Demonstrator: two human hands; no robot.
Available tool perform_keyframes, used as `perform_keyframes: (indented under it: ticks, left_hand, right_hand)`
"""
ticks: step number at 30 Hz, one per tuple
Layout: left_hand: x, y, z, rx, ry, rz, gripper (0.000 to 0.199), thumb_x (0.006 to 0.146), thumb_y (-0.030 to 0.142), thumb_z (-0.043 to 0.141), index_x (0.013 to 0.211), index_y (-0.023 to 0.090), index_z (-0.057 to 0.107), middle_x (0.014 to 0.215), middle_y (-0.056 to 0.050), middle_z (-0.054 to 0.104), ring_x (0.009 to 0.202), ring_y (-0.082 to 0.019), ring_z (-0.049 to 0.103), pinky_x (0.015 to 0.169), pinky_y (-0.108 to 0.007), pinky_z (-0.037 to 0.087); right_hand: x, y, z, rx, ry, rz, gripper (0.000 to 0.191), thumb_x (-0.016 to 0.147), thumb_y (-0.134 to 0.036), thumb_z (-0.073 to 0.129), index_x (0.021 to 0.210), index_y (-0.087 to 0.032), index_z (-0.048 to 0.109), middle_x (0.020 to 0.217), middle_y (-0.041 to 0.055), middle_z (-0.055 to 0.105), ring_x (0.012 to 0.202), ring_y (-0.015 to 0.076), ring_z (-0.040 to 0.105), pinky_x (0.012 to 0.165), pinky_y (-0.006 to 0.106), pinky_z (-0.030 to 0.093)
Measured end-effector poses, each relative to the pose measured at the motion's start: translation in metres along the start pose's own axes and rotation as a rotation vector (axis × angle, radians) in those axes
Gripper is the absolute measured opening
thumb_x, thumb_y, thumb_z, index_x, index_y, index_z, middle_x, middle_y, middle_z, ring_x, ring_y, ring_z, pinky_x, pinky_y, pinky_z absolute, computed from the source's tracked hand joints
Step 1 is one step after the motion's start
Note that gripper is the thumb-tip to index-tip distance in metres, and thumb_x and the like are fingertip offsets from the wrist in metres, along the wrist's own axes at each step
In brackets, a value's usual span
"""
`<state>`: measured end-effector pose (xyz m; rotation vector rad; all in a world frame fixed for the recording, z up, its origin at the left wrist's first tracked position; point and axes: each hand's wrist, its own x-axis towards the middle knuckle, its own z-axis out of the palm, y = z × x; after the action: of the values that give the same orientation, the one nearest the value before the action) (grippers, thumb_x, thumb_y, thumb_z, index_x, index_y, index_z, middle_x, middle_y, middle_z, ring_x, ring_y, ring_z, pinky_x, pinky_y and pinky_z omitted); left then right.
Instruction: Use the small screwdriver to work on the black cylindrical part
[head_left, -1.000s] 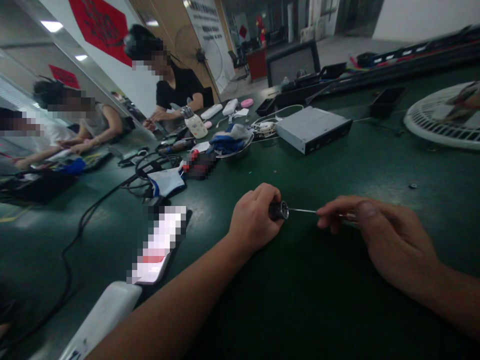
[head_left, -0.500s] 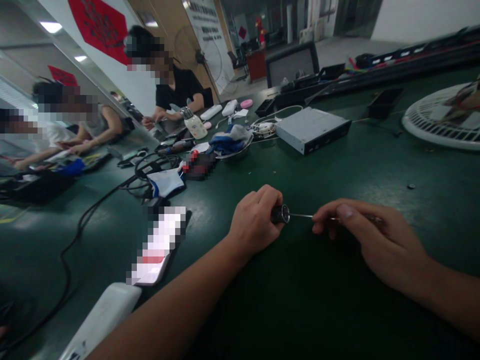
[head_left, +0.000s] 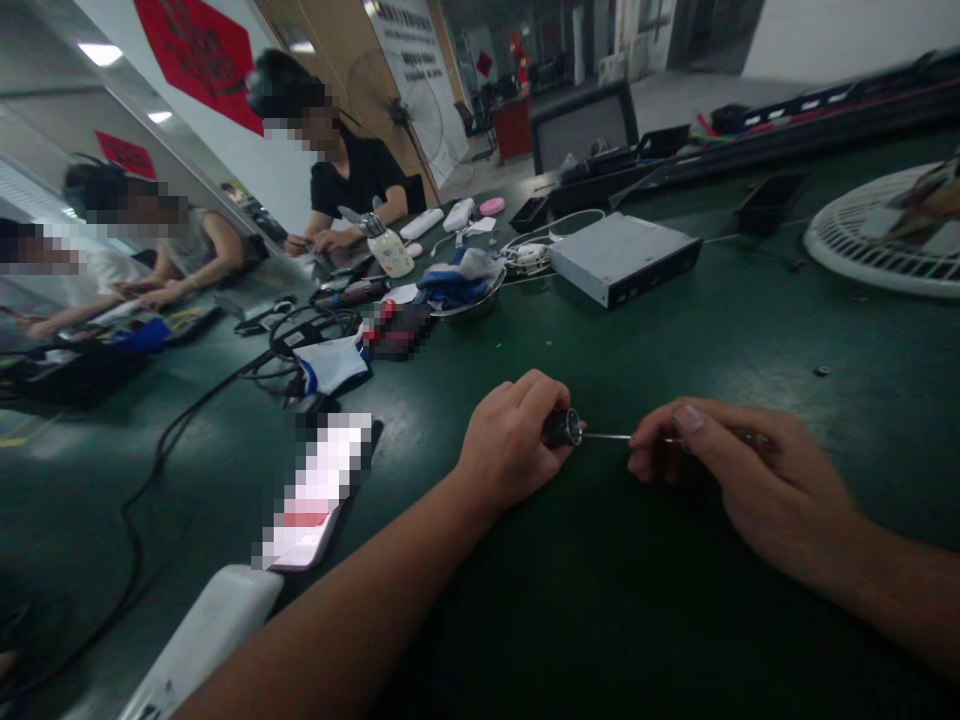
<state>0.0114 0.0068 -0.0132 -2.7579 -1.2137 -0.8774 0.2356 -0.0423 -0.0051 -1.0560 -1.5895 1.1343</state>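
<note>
Your left hand [head_left: 510,435] rests curled on the green surface [head_left: 675,620], gripping a black barrel [head_left: 564,428]. Your right hand [head_left: 750,480] pinches its thin metal shaft [head_left: 607,436], hands nearly together, a phone [head_left: 315,490] just beside your left forearm [head_left: 360,590].

No legible text: only blurred characters on the red diamond wall sign [head_left: 196,62] and white poster [head_left: 409,60].

Black tool grip [head_left: 562,428], silver shaft [head_left: 607,436], dark green bench mat [head_left: 660,620].
</note>
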Motion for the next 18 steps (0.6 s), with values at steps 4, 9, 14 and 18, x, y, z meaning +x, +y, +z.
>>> perform_keyframes:
  ticks: [4,9,14,18]
  left_hand:
    - [-0.0008,0.0002,-0.0006,-0.008,-0.01,-0.012,0.02,0.078,0.018,0.067,0.089,0.019,0.05,0.085,0.0,0.057,0.072,-0.013,0.051,0.062,-0.026,0.042]
    - [-0.001,-0.0012,-0.0004,-0.01,-0.019,-0.007,0.02,0.079,0.019,0.066,0.09,0.019,0.05,0.087,-0.001,0.058,0.073,-0.013,0.052,0.063,-0.026,0.043]
    - [-0.0004,-0.0003,-0.0021,-0.021,-0.027,-0.006,0.017,0.082,0.023,0.066,0.09,0.019,0.051,0.087,-0.001,0.059,0.074,-0.013,0.053,0.065,-0.027,0.044]
    - [-0.0003,0.0019,-0.0041,-0.027,-0.041,-0.019,0.017,0.081,0.021,0.066,0.091,0.019,0.053,0.09,-0.002,0.06,0.077,-0.014,0.054,0.067,-0.027,0.045]
  right_hand:
    - [0.0003,0.001,0.0018,0.006,0.024,-0.007,0.033,0.101,-0.043,0.048,0.091,-0.024,0.072,0.078,0.0007,0.072,0.067,0.0116,0.064,0.057,0.02,0.051]
    - [-0.0008,0.0011,0.0005,0.066,-0.048,-0.057,0.03,0.101,-0.041,0.047,0.097,-0.025,0.072,0.082,0.0005,0.073,0.072,0.0115,0.066,0.06,0.02,0.052]
    - [-0.0001,-0.0005,0.0011,0.05,-0.034,-0.017,0.036,0.102,-0.043,0.045,0.087,-0.023,0.072,0.073,0.0005,0.071,0.067,0.0111,0.065,0.059,0.02,0.051]
    - [0.0,-0.0013,0.002,0.013,0.029,0.006,0.035,0.101,-0.043,0.047,0.087,-0.023,0.071,0.074,0.0002,0.071,0.064,0.0103,0.065,0.056,0.019,0.05]
